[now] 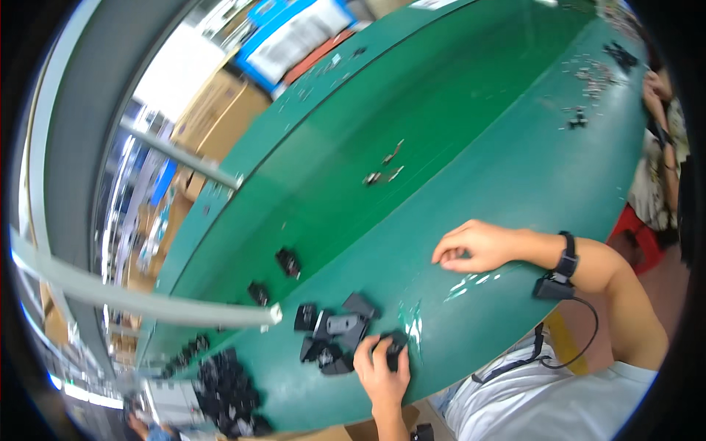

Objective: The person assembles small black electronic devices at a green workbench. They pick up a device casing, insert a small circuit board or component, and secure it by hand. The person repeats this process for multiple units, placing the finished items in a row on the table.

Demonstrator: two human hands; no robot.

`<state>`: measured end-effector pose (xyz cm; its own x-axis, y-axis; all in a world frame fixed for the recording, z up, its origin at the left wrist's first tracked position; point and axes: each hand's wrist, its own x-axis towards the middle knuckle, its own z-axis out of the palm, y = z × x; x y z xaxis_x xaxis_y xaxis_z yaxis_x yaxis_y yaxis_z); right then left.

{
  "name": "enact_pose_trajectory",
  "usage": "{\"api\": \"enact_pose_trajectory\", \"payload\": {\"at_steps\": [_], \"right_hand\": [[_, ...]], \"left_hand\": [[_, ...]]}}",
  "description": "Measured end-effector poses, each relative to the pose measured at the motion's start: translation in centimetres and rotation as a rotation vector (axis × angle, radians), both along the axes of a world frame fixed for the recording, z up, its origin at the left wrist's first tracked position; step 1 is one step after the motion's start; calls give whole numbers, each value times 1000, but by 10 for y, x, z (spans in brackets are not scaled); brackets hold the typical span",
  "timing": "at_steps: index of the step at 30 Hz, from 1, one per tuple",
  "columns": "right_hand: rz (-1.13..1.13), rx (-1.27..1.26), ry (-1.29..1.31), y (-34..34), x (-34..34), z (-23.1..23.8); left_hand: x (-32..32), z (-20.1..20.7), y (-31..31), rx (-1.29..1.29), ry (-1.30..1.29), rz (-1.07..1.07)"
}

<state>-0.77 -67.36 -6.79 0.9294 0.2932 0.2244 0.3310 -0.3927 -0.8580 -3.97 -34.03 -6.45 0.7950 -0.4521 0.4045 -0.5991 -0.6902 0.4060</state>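
Note:
My left hand (pixel 382 370) reaches in from the lower edge and closes its fingers around a small black plastic part (pixel 396 350) at the right side of a loose group. Several black box-like parts (pixel 305 317) lie beside that hand, one with a grey oval on its face (pixel 342 324). To the right, my right hand (pixel 476 247) hovers over or rests on the green worktop (pixel 507 198), fingers loosely bent, with nothing visible in them. A black strap with a small box (pixel 553 287) and cable sits on my right wrist.
A large pile of black parts (pixel 226 393) covers the near left. Along the sunken green strip (pixel 323 228) lie black parts (pixel 288 262) and small pieces (pixel 382 176). A metal bar (pixel 184 303) juts in from the left. Another person's hands (pixel 654 92) are at the far right.

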Motion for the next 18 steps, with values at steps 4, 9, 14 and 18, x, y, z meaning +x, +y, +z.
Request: {"api": "enact_pose_trajectory", "payload": {"at_steps": [4, 9, 14, 18], "right_hand": [[45, 55, -16, 9, 20, -13], [-178, -358, -231, 19, 114, -6], [-675, -498, -150, 23, 191, -7], [-404, -614, -212, 34, 224, -38]], "left_hand": [[-8, 1, 8, -61, 7, -2], [-5, 5, 3, -89, 53, 30], [-3, -4, 9, -142, 151, 62], [-3, -11, 12, -192, 267, 58]]}}
